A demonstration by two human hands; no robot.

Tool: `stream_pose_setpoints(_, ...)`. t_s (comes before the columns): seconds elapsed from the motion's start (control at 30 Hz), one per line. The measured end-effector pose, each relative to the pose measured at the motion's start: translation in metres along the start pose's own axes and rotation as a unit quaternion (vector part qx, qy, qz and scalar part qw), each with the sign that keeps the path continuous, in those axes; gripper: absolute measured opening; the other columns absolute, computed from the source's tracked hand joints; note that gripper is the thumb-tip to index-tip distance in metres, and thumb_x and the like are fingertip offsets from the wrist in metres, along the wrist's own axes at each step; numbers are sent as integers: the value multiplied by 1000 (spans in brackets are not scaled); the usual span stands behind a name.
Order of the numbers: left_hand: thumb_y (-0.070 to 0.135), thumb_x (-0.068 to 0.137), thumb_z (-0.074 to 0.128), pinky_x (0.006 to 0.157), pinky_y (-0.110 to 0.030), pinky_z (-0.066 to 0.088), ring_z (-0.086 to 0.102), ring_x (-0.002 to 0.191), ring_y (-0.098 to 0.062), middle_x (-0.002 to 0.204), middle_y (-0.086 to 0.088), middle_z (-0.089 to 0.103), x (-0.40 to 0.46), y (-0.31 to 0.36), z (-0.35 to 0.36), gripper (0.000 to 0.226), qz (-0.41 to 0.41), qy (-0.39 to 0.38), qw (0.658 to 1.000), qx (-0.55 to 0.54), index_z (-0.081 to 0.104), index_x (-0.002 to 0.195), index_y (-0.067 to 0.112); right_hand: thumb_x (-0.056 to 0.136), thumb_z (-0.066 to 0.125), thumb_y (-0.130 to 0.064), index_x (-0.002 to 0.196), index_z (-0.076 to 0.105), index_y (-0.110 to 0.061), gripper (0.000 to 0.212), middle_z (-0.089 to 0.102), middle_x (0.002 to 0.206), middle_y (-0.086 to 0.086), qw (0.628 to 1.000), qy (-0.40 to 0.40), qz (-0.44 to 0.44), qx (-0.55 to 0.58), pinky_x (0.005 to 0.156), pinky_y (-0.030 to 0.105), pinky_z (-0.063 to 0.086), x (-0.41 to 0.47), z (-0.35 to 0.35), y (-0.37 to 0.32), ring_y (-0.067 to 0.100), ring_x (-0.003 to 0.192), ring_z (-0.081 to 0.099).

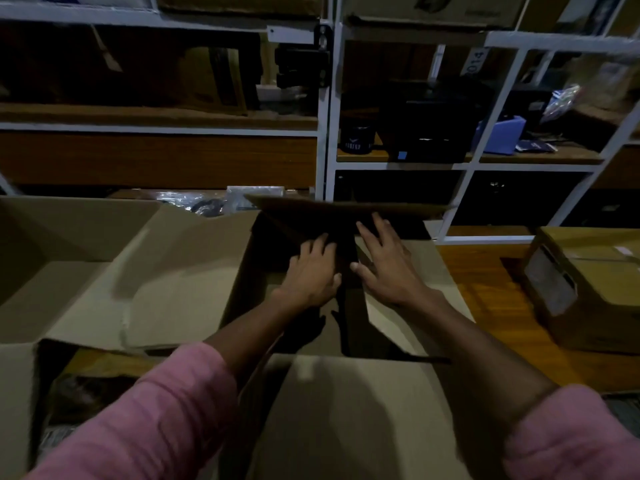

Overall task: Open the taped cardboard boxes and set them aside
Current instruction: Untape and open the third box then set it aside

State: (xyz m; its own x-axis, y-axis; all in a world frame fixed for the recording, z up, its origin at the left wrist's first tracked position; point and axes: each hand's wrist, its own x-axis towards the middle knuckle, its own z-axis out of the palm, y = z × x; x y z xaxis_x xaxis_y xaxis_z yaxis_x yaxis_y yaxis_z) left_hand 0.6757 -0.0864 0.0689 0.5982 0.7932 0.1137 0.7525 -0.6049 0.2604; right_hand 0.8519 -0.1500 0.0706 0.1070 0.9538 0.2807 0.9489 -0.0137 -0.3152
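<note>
A large brown cardboard box (346, 410) stands right in front of me with its flaps spread open. Its near flap lies toward me and its far flap (346, 211) is raised and tilted away. My left hand (311, 271) and my right hand (388, 268) reach over the opening, side by side, fingers spread and pressed flat against the underside of the far flap. Neither hand grips anything. Both forearms come out of pink sleeves. The inside of the box is dark and I cannot tell what it holds.
A second open cardboard box (86, 271) stands at my left, its flap touching the middle box. A closed taped box (588, 289) sits on the wooden floor (485, 289) at right. White metal shelving (327, 133) with boxes and dark items fills the background.
</note>
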Motion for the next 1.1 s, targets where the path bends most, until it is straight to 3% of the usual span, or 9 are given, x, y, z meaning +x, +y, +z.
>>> stream_pose_setpoints(0.07,38,96,59,117,-59,28,11,152,-35,169,-8,7,29,3,-4,79,-3,42,999,12,16,159,19,100,49,-52,162,-1,-33,81,-26,166,-9,1000,-7,-1,-3,120,48,6,25,0,16,22,155,-16)
stream_pose_setpoints(0.2,40,98,58,122,-60,11,-7,156,-33,170,-8,-9,86,-1,-6,86,-24,40,998,31,4,162,18,101,47,-52,162,-3,-31,82,-29,164,-14,998,-51,26,-5,123,58,15,73,0,40,23,155,-18)
stream_pose_setpoints(0.37,43,97,57,122,-63,-2,-21,154,-35,169,-8,-19,130,-19,12,96,-64,-2,995,75,-8,161,17,99,43,-60,162,1,-27,82,-10,170,-9,994,-96,48,20,121,63,12,112,12,59,30,156,-12)
stream_pose_setpoints(0.6,46,95,59,121,-67,5,-7,156,-33,170,-7,-3,143,-40,36,95,-78,-49,992,85,-2,162,15,92,32,-74,150,36,-26,75,30,163,-1,992,-86,60,-65,113,58,17,130,38,71,31,149,22)
stream_pose_setpoints(0.8,43,96,60,121,-68,3,-14,155,-34,170,-8,-12,135,-33,34,97,-68,-62,993,73,-7,161,15,94,31,-70,150,36,-25,72,25,164,1,992,-85,45,-77,115,59,19,123,40,71,33,150,18)
stream_pose_setpoints(0.87,42,94,62,121,-68,9,-4,155,-38,169,-11,-4,124,-27,34,95,-64,-39,995,62,1,161,15,97,32,-62,142,46,-21,63,33,160,6,994,-79,51,-53,115,55,23,116,36,64,34,147,23)
stream_pose_setpoints(0.97,40,94,59,112,-62,30,30,140,-38,153,-15,35,101,-14,32,68,-65,-12,997,39,31,150,13,100,37,-49,133,55,-16,50,46,148,10,993,-82,70,-56,113,49,28,90,23,39,35,139,33)
stream_pose_setpoints(1.03,37,98,52,106,-59,36,42,130,-36,136,-14,52,89,-8,30,41,-65,-74,995,33,52,132,15,101,42,-43,129,57,-17,42,52,141,10,990,-91,67,-85,108,47,33,63,12,15,34,133,39)
stream_pose_setpoints(1.1,32,99,50,101,-54,44,53,121,-36,125,-14,62,78,-6,28,28,-52,-118,992,-6,63,116,15,100,49,-38,122,62,-17,34,60,130,10,989,-88,56,-106,102,45,40,31,-2,-10,32,126,45)
